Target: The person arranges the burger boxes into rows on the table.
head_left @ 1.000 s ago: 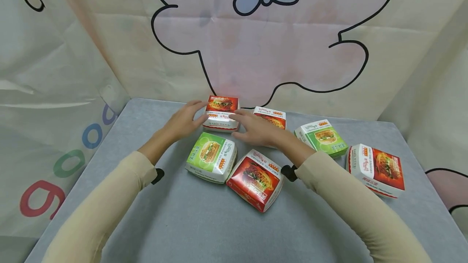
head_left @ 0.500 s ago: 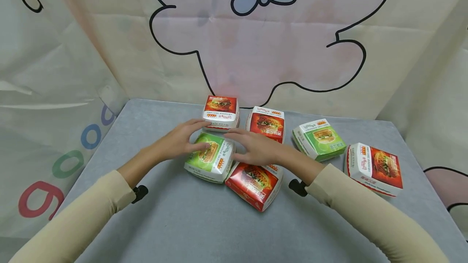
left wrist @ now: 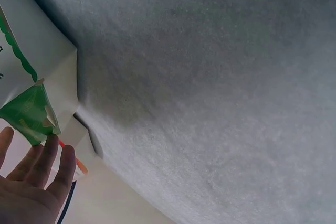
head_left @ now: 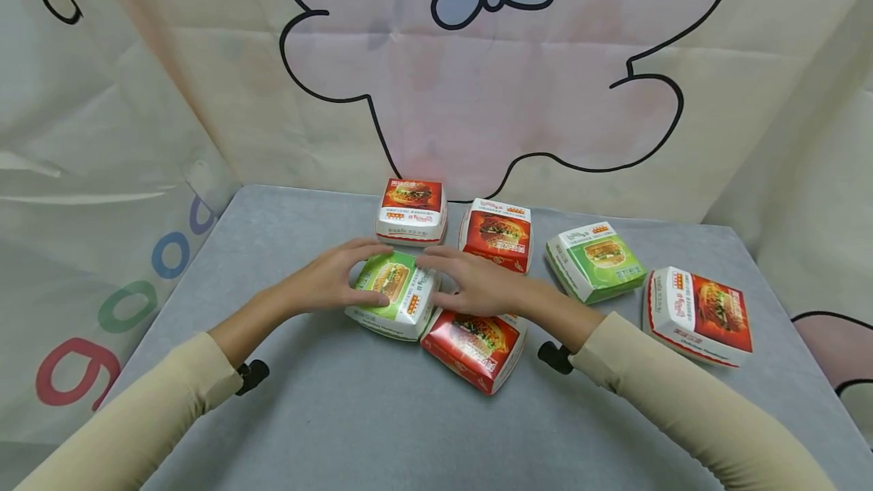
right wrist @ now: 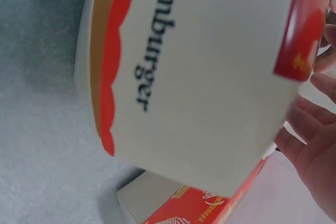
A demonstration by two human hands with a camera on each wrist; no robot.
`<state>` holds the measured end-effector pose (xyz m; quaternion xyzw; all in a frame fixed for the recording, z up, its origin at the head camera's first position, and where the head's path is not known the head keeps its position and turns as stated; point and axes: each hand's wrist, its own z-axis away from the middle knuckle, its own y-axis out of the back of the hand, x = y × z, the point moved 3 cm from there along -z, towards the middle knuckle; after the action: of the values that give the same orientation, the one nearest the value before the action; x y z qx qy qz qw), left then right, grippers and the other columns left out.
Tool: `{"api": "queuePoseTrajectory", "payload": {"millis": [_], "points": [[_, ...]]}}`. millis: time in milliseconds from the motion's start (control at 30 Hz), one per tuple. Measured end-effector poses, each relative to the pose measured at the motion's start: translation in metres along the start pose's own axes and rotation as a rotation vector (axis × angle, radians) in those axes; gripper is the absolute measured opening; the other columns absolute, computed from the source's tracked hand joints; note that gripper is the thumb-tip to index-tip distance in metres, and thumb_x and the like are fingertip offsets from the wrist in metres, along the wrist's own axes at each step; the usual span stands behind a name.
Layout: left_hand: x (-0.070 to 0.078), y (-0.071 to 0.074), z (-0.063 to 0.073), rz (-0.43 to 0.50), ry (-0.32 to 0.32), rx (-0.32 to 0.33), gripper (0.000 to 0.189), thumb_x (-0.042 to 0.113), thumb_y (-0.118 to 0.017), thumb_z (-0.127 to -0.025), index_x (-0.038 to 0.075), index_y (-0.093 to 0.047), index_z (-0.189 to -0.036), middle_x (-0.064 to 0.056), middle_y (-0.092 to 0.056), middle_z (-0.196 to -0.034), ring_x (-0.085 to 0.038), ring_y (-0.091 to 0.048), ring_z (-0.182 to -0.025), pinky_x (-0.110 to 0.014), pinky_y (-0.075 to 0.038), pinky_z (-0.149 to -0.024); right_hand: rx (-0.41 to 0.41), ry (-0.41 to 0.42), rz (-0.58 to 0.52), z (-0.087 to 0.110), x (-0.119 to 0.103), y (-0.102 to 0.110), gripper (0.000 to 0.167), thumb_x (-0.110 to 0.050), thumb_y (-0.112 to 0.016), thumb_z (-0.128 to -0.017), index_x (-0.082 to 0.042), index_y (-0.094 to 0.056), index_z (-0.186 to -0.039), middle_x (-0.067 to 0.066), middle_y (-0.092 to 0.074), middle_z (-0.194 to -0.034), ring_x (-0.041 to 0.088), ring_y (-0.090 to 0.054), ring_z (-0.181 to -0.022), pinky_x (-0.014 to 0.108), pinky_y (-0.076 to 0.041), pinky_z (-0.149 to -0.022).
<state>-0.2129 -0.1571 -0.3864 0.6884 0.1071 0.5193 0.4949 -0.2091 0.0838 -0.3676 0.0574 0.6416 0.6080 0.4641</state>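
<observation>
A green-and-white hamburger box (head_left: 392, 309) lies on the table between both hands. At its left and far edges is my left hand (head_left: 334, 279), fingers extended, thumb over the lid. My right hand (head_left: 484, 279) reaches across its right far corner, fingers stretched out, overlapping the near red hamburger box (head_left: 470, 354). In the left wrist view the left fingertips (left wrist: 51, 142) are right at the green corner of the box. The right wrist view has the red box's white side (right wrist: 205, 87) up close, with the right hand (right wrist: 315, 145) loosely spread beyond it.
Behind the hands are two more red hamburger boxes, one at back left (head_left: 412, 211) and one at back middle (head_left: 501, 229). A second green box (head_left: 600, 260) and another red box (head_left: 709, 317) lie to the right. A printed curtain (head_left: 518, 112) hangs along the table's back edge.
Both hands have come back toward the body from the back-left red box to the near green box. The left hand has also shifted left. The boxes stay where they were.
</observation>
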Motion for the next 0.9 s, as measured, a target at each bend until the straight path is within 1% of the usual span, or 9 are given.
{"api": "queuePoseTrajectory", "payload": {"millis": [200, 367, 467, 633, 733, 900], "points": [[0.0015, 0.0005, 0.0007, -0.003, 0.017, -0.006, 0.079, 0.051, -0.081, -0.079, 0.014, -0.054, -0.143, -0.015, -0.042, -0.153, -0.035, -0.039, -0.139, -0.059, -0.040, -0.104, -0.005, 0.006, 0.011, -0.0018, -0.0022, 0.0000, 0.063, -0.034, -0.064, -0.097, -0.013, -0.042, -0.152, 0.012, -0.031, -0.159, 0.028, -0.035, -0.143, 0.048, -0.038, -0.110], [0.0014, 0.0010, 0.0006, -0.002, 0.015, -0.005, 0.078, 0.051, -0.081, -0.079, 0.015, -0.054, -0.143, -0.015, -0.041, -0.153, -0.036, -0.040, -0.139, -0.059, -0.040, -0.104, -0.008, 0.023, 0.018, -0.0032, -0.0033, 0.0004, 0.060, -0.032, -0.063, -0.097, -0.011, -0.045, -0.150, 0.011, -0.037, -0.156, 0.027, -0.037, -0.142, 0.047, -0.038, -0.110], [0.0003, 0.0014, 0.0008, -0.001, 0.011, -0.006, 0.078, 0.050, -0.080, -0.080, 0.014, -0.054, -0.144, -0.016, -0.041, -0.153, -0.036, -0.039, -0.139, -0.059, -0.039, -0.105, -0.013, 0.030, 0.024, -0.0031, -0.0028, 0.0001, 0.058, -0.031, -0.063, -0.097, -0.010, -0.046, -0.149, 0.011, -0.041, -0.154, 0.026, -0.040, -0.140, 0.045, -0.040, -0.109], [-0.0012, 0.0034, 0.0012, 0.010, 0.008, 0.001, 0.078, 0.047, -0.081, -0.080, 0.012, -0.053, -0.144, -0.015, -0.041, -0.153, -0.034, -0.039, -0.140, -0.058, -0.037, -0.107, -0.013, 0.033, 0.024, -0.0019, -0.0017, -0.0002, 0.058, -0.031, -0.063, -0.097, -0.010, -0.046, -0.149, 0.011, -0.042, -0.153, 0.026, -0.045, -0.136, 0.044, -0.044, -0.105], [-0.0015, 0.0044, 0.0009, 0.021, 0.007, 0.003, 0.078, 0.047, -0.081, -0.080, 0.012, -0.053, -0.144, -0.014, -0.042, -0.153, -0.032, -0.045, -0.135, -0.057, -0.040, -0.105, -0.019, 0.027, 0.027, -0.0009, -0.0010, -0.0003, 0.058, -0.032, -0.063, -0.098, -0.011, -0.046, -0.149, 0.010, -0.042, -0.153, 0.026, -0.045, -0.135, 0.044, -0.044, -0.105], [-0.0019, 0.0050, 0.0015, 0.022, 0.004, 0.010, 0.075, 0.046, -0.081, -0.081, 0.014, -0.054, -0.143, -0.012, -0.047, -0.148, -0.027, -0.057, -0.118, -0.052, -0.048, -0.096, -0.018, 0.015, 0.032, 0.0005, -0.0009, -0.0013, 0.058, -0.033, -0.063, -0.098, -0.012, -0.046, -0.149, 0.009, -0.041, -0.153, 0.024, -0.046, -0.134, 0.043, -0.045, -0.104]]}}
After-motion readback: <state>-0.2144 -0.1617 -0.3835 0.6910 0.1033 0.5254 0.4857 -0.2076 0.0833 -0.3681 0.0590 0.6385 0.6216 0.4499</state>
